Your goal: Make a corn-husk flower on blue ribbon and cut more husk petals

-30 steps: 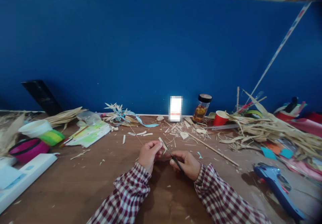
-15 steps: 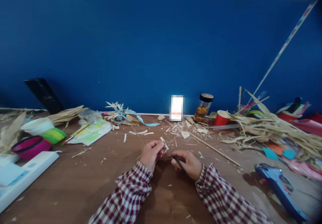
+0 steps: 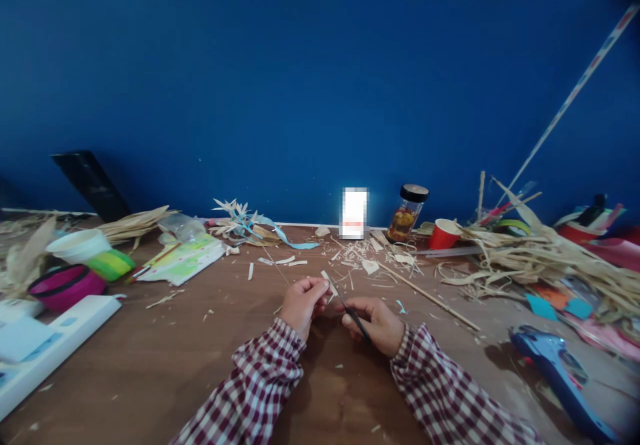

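My left hand (image 3: 304, 306) is closed in a pinch on a short pale strip of dried husk (image 3: 330, 285), which sticks up past the thumb. My right hand (image 3: 376, 325) grips a slim, dark-handled tool with a thin blade (image 3: 358, 323). Its narrow tip points up and left and reaches the strip, touching or very close to it. Whether it is scissors or a knife I cannot tell. A thin straight stem (image 3: 276, 265) runs up and left from behind my left hand; whether the fingers hold it is hidden. Cut pale strips (image 3: 285, 260) lie just beyond.
Shavings (image 3: 353, 253) and a thin stick (image 3: 430, 296) lie ahead. A lidded jar (image 3: 403, 221) and red cup (image 3: 444, 235) stand at the back. On the right are dried husks (image 3: 525, 258) and a blue glue gun (image 3: 555, 371); at left, a power strip (image 3: 75, 335) and magenta container (image 3: 67, 288).
The view has shifted slightly, so everything sits a little further right. Both hands keep the same hold on the strip and the tool.
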The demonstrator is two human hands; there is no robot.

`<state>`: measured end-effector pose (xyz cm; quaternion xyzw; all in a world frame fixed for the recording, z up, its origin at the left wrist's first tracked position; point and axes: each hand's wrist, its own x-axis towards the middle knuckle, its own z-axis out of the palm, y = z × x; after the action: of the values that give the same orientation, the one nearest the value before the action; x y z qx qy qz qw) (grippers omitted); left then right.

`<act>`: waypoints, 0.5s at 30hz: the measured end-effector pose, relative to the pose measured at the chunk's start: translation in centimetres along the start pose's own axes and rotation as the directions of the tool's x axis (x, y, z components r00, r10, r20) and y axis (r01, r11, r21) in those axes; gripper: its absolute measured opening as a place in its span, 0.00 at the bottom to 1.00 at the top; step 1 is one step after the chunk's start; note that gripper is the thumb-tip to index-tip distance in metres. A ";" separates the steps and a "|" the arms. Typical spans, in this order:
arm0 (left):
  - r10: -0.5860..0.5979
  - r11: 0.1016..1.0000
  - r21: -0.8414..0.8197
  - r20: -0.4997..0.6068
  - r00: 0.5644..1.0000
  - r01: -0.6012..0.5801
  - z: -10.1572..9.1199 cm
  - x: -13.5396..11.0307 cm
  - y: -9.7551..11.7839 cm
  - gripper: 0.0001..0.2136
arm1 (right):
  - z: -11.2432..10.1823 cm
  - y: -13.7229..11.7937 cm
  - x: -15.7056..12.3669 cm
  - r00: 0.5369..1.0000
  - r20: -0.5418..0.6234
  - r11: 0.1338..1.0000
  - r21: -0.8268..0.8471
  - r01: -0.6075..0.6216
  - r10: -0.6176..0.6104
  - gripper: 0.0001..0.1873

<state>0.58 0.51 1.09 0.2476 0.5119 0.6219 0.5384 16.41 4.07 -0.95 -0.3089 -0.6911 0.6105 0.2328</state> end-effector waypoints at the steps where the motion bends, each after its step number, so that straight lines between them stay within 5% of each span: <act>1: 0.000 1.000 -0.003 -0.001 1.000 0.000 0.0 0.0 0.0 0.11 | 0.0 0.0 0.0 1.000 0.000 1.000 0.004 -0.001 0.001 0.18; 15: 0.006 1.000 -0.018 0.007 1.000 -0.006 0.1 0.1 0.0 0.11 | 0.0 0.2 0.1 1.000 -0.026 1.000 0.013 0.005 -0.005 0.18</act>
<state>0.63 0.58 1.08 0.2462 0.5037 0.6273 0.5406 16.36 4.18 -1.18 -0.3136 -0.6847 0.6105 0.2453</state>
